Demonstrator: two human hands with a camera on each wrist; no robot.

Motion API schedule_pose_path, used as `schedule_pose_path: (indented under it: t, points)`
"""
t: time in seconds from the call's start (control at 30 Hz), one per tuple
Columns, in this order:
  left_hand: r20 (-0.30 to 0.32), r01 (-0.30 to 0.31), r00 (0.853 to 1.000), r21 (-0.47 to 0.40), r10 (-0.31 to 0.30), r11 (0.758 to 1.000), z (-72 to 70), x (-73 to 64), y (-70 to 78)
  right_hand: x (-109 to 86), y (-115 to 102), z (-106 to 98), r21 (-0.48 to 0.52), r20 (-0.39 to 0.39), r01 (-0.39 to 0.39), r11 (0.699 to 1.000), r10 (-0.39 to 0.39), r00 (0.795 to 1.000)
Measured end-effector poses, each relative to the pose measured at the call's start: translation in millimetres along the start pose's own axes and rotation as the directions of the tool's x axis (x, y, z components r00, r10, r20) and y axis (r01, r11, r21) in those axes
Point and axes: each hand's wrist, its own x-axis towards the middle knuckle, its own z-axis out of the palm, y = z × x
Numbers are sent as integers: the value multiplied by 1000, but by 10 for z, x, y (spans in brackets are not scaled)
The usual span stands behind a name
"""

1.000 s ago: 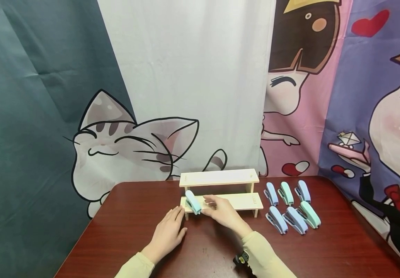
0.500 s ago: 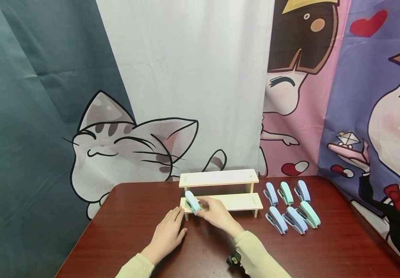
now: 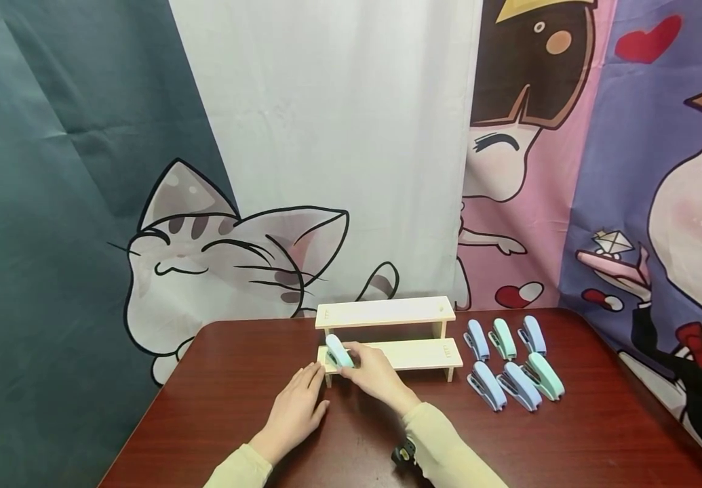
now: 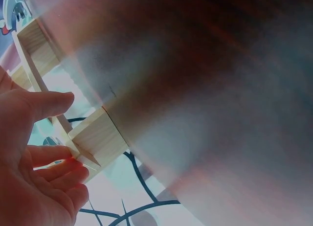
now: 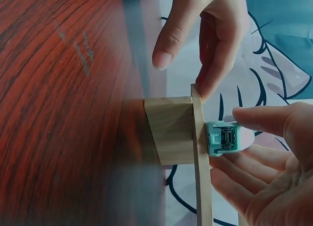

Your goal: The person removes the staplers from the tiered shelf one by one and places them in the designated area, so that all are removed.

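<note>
A pale blue-and-mint stapler [image 3: 339, 351] stands at the left end of the lower step of a light wooden two-tier rack [image 3: 412, 354]. My right hand [image 3: 378, 377] holds it; in the right wrist view the thumb lies on one side of the stapler [image 5: 229, 138] and the fingers on the other. Its end faces that camera, level with the board's front edge. My left hand [image 3: 292, 409] has its fingers extended, with fingertips touching the front left corner of the lower step. In the left wrist view, the rack's board [image 4: 61, 128] passes behind the left fingers.
To the right of the rack, several blue and mint staplers [image 3: 518, 385] stand in two rows on the dark red table [image 3: 357, 444]. The rack's upper tier [image 3: 385, 311] rises behind the lower one. A printed curtain [image 3: 351, 135] hangs behind the table.
My right hand has moved slightly left and closed its thumb and fingers about the stapler, which has turned a little more upright. My left hand has stayed at the rack's corner.
</note>
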Motion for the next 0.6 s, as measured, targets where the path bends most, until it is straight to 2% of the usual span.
schedule_pose_path:
  t: [0.6]
  points:
    - [-5, 3, 1000, 10, -3, 1000, 3, -1, 6, 15, -5, -15, 1, -27, -27, 1000, 27, 999]
